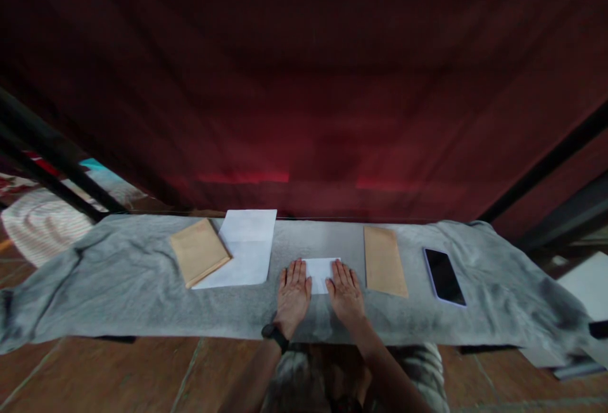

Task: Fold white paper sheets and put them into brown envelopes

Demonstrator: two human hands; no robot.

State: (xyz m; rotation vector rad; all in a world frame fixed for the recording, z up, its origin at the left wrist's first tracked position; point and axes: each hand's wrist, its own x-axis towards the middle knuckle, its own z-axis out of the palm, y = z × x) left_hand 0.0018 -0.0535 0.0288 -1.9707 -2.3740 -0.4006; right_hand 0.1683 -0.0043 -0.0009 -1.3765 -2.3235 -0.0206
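A small folded white sheet of paper (319,275) lies flat in front of me on the grey cloth. My left hand (293,289) rests on its left edge, palm down with fingers stretched out. On the right edge my right hand (346,289) presses in the same way, fingers flat and pointing away from me. Part of the paper is hidden under both hands. Beside my right hand is a single brown envelope (384,261), apart from it. To the left lie larger white sheets (249,245), partly under a stack of brown envelopes (199,251).
A grey cloth (142,311) covers the narrow bench. A phone (445,277) in a light purple case lies towards the right end. Dark red fabric (313,115) hangs just behind, between black bars (546,163). Tiled floor (142,375) shows below.
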